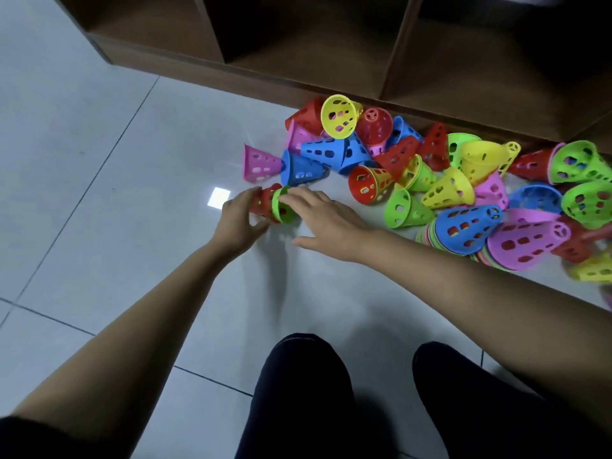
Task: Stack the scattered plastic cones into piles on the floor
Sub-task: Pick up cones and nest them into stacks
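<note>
Two hands in the shot, both working on one pair of cones out on the tiled floor (116, 193), a little left of the main mess. The left hand (238, 221) has its fingers curled round the narrow end of a red cone (263, 202) that's lying on its side. A green cone (282, 210) sits nested on the wide end of it. The right hand (326, 221) isn't grabbing anything: its fingers are pretty much straight, the fingertips rest on the green cone's rim and the thumb sticks out sideways.

Just beyond that pair are a lone pink cone (260, 164) and a blue cone (303, 168), both tipped over and touching each other.

The rest is the big heap (430, 167) against the foot of a brown shelf unit (331, 81), which shows three open cubbies. My rough count in the heap is about seven red, six blue, five green, five yellow and five pink. They overlap a lot, so I can't give an exact total.

At the right there are two stacks already going, one topped with blue (467, 225) and one with pink (526, 243), with multicoloured rims bunched under each.

Two dark-trousered knees (298, 392) are at the bottom, and there's one bright square reflection (218, 197) on the tile by the left hand.
</note>
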